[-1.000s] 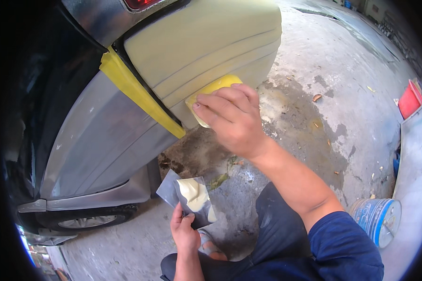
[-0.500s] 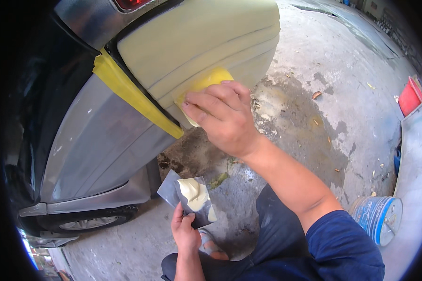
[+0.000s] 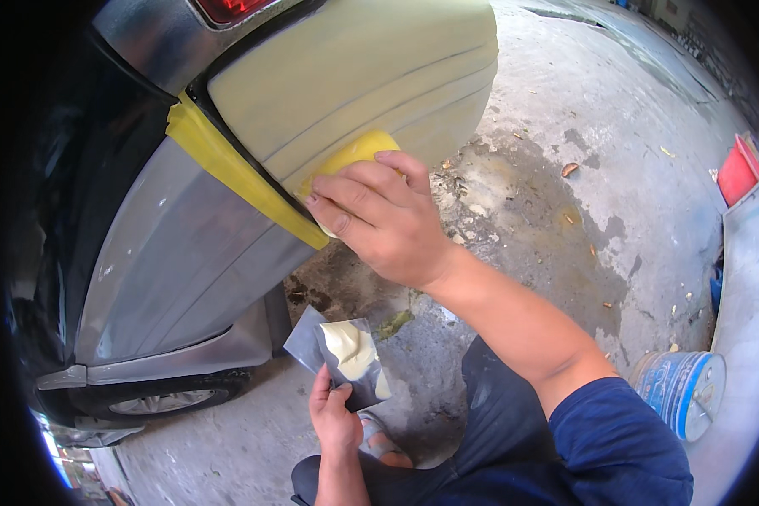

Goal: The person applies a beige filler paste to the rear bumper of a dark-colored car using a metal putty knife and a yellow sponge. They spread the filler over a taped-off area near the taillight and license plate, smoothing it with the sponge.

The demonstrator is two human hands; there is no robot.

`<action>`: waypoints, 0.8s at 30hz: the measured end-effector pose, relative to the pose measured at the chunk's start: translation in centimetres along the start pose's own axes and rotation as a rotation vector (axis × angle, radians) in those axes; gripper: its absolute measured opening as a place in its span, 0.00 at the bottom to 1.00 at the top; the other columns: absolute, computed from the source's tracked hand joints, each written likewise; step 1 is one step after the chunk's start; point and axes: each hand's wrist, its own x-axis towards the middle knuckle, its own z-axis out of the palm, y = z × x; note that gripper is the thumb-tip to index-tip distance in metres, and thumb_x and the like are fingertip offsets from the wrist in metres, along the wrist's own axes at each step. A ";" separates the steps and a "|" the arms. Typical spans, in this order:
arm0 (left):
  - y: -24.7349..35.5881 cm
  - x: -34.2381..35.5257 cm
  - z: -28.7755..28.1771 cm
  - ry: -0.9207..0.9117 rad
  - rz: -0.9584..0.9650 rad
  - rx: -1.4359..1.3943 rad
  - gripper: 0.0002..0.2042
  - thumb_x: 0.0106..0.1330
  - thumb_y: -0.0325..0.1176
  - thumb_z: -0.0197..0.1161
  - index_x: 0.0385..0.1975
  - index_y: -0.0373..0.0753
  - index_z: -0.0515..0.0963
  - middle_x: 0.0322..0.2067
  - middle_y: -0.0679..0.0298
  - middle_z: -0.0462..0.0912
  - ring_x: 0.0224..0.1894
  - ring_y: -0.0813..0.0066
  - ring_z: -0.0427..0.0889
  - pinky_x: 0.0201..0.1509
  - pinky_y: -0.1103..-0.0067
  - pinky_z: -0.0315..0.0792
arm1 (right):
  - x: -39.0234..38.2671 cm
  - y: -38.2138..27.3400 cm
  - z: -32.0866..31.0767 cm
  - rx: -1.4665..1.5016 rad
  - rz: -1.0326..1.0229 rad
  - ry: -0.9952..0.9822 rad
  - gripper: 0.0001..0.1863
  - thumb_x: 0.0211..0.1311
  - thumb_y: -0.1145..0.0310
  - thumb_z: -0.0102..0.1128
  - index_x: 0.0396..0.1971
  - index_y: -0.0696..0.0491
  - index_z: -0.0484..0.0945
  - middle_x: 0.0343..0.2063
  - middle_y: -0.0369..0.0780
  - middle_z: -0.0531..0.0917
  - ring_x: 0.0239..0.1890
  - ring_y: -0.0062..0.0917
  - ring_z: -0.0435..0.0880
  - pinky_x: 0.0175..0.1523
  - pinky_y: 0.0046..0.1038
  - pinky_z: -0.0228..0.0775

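Observation:
My right hand (image 3: 388,211) grips a yellow putty spreader (image 3: 361,150), pressing it against the lower part of the car's rear panel (image 3: 346,76). That panel is coated in pale cream filler with a few grooves across it. Low in front of me, my left hand (image 3: 336,413) pinches a thin grey putty board (image 3: 364,392), which seems to be two overlapping plates. On it sits a mound of cream body filler (image 3: 348,347). Yellow masking tape (image 3: 228,173) runs along the seam beside the coated panel, close to my right fingertips.
Left of the tape is a grey sanded panel (image 3: 177,244), with a wheel (image 3: 160,401) beneath. A red tail light (image 3: 228,8) sits above. On the stained concrete floor (image 3: 531,287), a blue-and-white bucket (image 3: 679,392) stands at right, near a red object (image 3: 738,173).
My right hand and the spreader have shifted left and slightly down along the panel toward the tape. My left hand and the board are nearly unmoved.

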 end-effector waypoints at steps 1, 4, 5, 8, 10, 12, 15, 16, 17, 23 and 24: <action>-0.1 0.1 0.1 0.003 -0.002 -0.003 0.27 0.55 0.16 0.44 0.59 0.26 0.69 0.54 0.54 0.77 0.56 0.65 0.76 0.63 0.72 0.67 | -0.3 0.2 -0.1 -0.005 0.001 -0.015 0.08 0.50 0.68 0.60 0.31 0.49 0.84 0.40 0.30 0.83 0.45 0.21 0.78 0.59 0.35 0.59; 0.4 0.0 -0.2 -0.021 0.015 -0.023 0.26 0.58 0.15 0.44 0.59 0.26 0.69 0.54 0.54 0.77 0.55 0.67 0.77 0.61 0.74 0.69 | -1.1 1.0 -0.9 -0.021 0.021 -0.024 0.09 0.49 0.68 0.61 0.32 0.49 0.84 0.40 0.30 0.83 0.44 0.21 0.77 0.59 0.34 0.59; 0.5 -0.1 -0.1 -0.011 0.019 -0.026 0.26 0.58 0.14 0.44 0.59 0.26 0.69 0.53 0.54 0.77 0.55 0.67 0.77 0.61 0.74 0.69 | -1.3 1.7 -1.4 -0.034 0.032 -0.010 0.09 0.49 0.68 0.61 0.32 0.48 0.84 0.40 0.30 0.83 0.44 0.21 0.77 0.58 0.34 0.60; 0.6 -0.3 0.2 0.006 0.016 -0.019 0.26 0.56 0.15 0.43 0.59 0.27 0.69 0.53 0.54 0.77 0.55 0.66 0.77 0.62 0.73 0.68 | -0.8 4.0 -2.7 -0.079 0.029 0.041 0.10 0.49 0.68 0.61 0.34 0.47 0.85 0.40 0.30 0.83 0.44 0.22 0.77 0.57 0.34 0.60; 0.5 -0.3 0.3 0.002 -0.003 0.008 0.27 0.54 0.16 0.43 0.58 0.26 0.70 0.54 0.54 0.78 0.57 0.65 0.76 0.64 0.72 0.66 | -0.2 4.8 -2.7 -0.088 0.026 0.066 0.11 0.50 0.69 0.61 0.35 0.46 0.85 0.39 0.29 0.83 0.44 0.22 0.77 0.56 0.34 0.60; 0.4 -0.1 0.3 -0.021 -0.003 -0.008 0.26 0.56 0.15 0.43 0.59 0.27 0.69 0.53 0.54 0.78 0.56 0.65 0.77 0.62 0.72 0.69 | 0.1 5.4 -2.4 -0.087 0.005 0.074 0.11 0.50 0.69 0.61 0.35 0.47 0.85 0.39 0.29 0.83 0.44 0.22 0.77 0.56 0.34 0.60; 0.3 0.0 0.4 -0.027 -0.004 -0.020 0.25 0.58 0.14 0.44 0.59 0.27 0.69 0.53 0.54 0.77 0.55 0.66 0.77 0.61 0.72 0.70 | -0.1 5.5 -2.1 -0.095 -0.003 0.064 0.10 0.49 0.70 0.62 0.34 0.47 0.84 0.39 0.28 0.83 0.44 0.22 0.77 0.57 0.34 0.61; 0.2 0.1 0.4 -0.025 -0.005 -0.022 0.25 0.58 0.14 0.44 0.59 0.27 0.69 0.53 0.54 0.77 0.55 0.66 0.77 0.61 0.72 0.69 | -0.2 5.5 -2.0 -0.099 -0.002 0.057 0.10 0.49 0.70 0.62 0.34 0.47 0.84 0.39 0.28 0.83 0.44 0.22 0.77 0.57 0.33 0.61; 0.1 0.1 0.3 -0.025 -0.006 -0.015 0.25 0.58 0.14 0.44 0.59 0.27 0.69 0.53 0.54 0.77 0.55 0.66 0.77 0.61 0.72 0.69 | -0.5 5.4 -2.2 -0.094 0.009 0.039 0.10 0.49 0.70 0.62 0.33 0.47 0.84 0.39 0.28 0.83 0.44 0.22 0.77 0.57 0.33 0.61; -0.2 0.4 0.6 -0.019 -0.009 0.025 0.26 0.56 0.15 0.43 0.58 0.27 0.69 0.54 0.54 0.77 0.56 0.65 0.76 0.63 0.72 0.68 | -2.0 6.0 -3.4 -0.088 0.077 0.001 0.08 0.51 0.71 0.62 0.32 0.47 0.84 0.39 0.30 0.83 0.45 0.24 0.76 0.56 0.33 0.61; -0.1 0.2 0.7 -0.005 -0.005 0.028 0.27 0.55 0.15 0.43 0.58 0.26 0.70 0.54 0.53 0.78 0.56 0.64 0.77 0.63 0.72 0.67 | -2.0 6.2 -3.8 -0.095 0.111 0.018 0.08 0.51 0.73 0.62 0.33 0.47 0.84 0.39 0.30 0.83 0.45 0.25 0.76 0.55 0.33 0.61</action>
